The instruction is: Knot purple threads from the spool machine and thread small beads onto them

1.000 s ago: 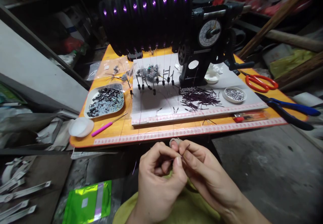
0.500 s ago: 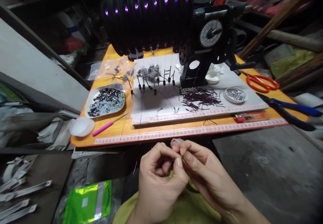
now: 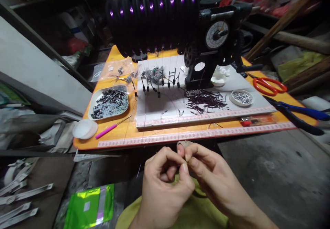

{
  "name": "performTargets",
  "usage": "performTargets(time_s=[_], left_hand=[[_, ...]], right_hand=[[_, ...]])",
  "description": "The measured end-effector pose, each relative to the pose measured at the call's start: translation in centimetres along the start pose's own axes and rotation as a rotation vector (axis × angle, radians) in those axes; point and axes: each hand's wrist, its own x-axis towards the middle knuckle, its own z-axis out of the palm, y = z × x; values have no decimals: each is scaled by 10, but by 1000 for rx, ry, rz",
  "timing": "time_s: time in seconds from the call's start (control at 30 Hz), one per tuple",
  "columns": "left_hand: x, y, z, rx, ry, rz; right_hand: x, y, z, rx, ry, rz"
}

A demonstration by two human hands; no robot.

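Observation:
My left hand is closed in a pinch, thumb against forefinger, in front of the table's near edge. Fingertip to fingertip with it, my right hand pinches too. Whatever is between them is too small to make out. A greyish wrap shows by the right hand's fingertips. Left of the left hand hangs a short piece of purple line. Beyond the hands, a black winding machine carries a row of spools with purple line. Fine strands run down from it to small black weights.
On the orange table are a tray of small tubes, a pink-handled hook tool, dark cut strips, a dish of metal bits, red scissors and blue-handled pliers. A green packet lies lower left.
The view has shifted slightly, so the table and machine sit a little further right. Both hands keep the same pinch, their fingertips nearly unmoved.

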Motion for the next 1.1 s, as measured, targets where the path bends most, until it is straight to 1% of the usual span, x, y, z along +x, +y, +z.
performTargets(time_s=[0.13,0.23,0.33,0.4,0.5,0.53,0.57,0.6,0.7,0.83,1.0,1.1], left_hand=[[1,0,0,-14,-11,18],[-1,-3,0,-12,-7,37],[-4,-5,-1,56,11,94],[-4,-7,-3,148,25,197],[-3,-10,-6,330,76,491],[-3,-11,-6,382,92,566],[-2,-13,-7,417,102,608],[-2,-15,-8,430,105,614],[-3,-22,-11,386,96,566],[-5,-23,-13,349,80,599],[-7,-23,-12,270,84,459],[-7,-27,-13,209,25,466]], right_hand=[[0,-1,-3,-19,4,-8],[1,1,-4,17,13,4],[2,4,-3,62,65,-15],[3,6,-2,59,114,-53],[5,8,-3,19,173,-103],[5,9,-4,5,190,-108],[5,9,-5,-6,204,-103],[5,10,-6,-12,215,-87],[4,10,-5,5,218,-21],[3,5,0,52,197,-3],[4,3,7,105,169,33],[3,5,8,119,150,61]])
